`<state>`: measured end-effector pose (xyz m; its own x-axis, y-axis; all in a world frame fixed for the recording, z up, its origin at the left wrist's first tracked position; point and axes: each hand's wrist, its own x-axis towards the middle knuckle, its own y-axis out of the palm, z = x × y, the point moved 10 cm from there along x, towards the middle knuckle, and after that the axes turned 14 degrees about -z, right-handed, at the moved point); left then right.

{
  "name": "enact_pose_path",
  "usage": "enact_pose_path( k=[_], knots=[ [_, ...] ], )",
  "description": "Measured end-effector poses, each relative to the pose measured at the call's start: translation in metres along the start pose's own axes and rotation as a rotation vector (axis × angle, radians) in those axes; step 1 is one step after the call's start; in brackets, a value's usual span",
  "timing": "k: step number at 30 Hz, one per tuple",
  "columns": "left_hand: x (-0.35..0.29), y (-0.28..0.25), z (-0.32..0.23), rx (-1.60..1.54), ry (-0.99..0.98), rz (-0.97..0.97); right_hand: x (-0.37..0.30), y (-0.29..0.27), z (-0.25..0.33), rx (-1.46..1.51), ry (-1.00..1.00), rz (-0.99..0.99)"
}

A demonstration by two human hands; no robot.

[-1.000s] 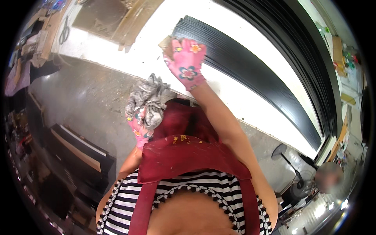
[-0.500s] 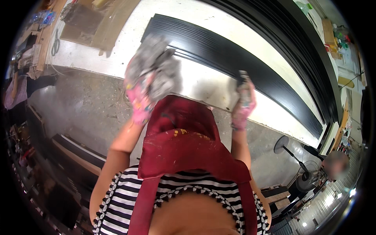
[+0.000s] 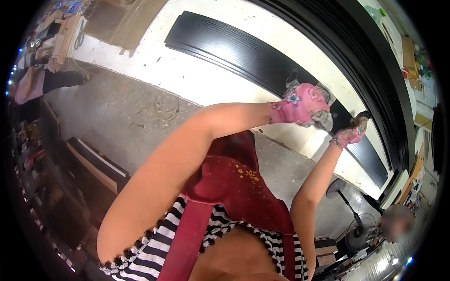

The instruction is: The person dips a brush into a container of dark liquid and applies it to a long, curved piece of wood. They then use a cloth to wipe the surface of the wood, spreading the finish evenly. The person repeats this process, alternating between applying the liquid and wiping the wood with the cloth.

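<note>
Black wood-grain panel (image 3: pixel 220 40): lying lengthwise on a white worktop (image 3: pixel 136 63), running from upper left to lower right beneath both hands, with ridges following its nearer long edge. Extending in a long uncovered stretch to the left of the pink-gloved left hand (image 3: pixel 302 104), and in a shorter one beyond the pink-gloved right hand (image 3: pixel 349 135).

On the left: reaching across in front of a burgundy apron (image 3: pixel 234 182), curling mostly closed over a crumpled grey rag (image 3: pixel 323 121), holding it bunched over the panel, with loose folds spilling out around the glove.

On the right: hanging over the panel near the rag, bending the fingers together, showing something dark at the tips. Cannot tell whether gripping a small black piece or only wearing a stained glove, nor whether touching the panel. Just past those fingertips: long black boards (image 3: pixel 344 47), lying side by side along the far part of the worktop.
</note>
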<state>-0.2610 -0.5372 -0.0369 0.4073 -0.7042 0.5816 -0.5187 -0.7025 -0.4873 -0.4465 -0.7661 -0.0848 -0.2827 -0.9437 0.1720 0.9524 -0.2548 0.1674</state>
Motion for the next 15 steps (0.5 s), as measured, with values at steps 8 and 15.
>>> enact_pose_path(
  k=[8,15],
  knots=[
    [-0.062,-0.181,0.074,-0.021,-0.105,-0.243,-0.011,0.006,0.007,-0.03,-0.018,0.08],
    [-0.146,-0.384,0.177,0.161,-0.449,-0.573,-0.01,0.008,0.003,0.0,0.037,0.079]
  ],
)
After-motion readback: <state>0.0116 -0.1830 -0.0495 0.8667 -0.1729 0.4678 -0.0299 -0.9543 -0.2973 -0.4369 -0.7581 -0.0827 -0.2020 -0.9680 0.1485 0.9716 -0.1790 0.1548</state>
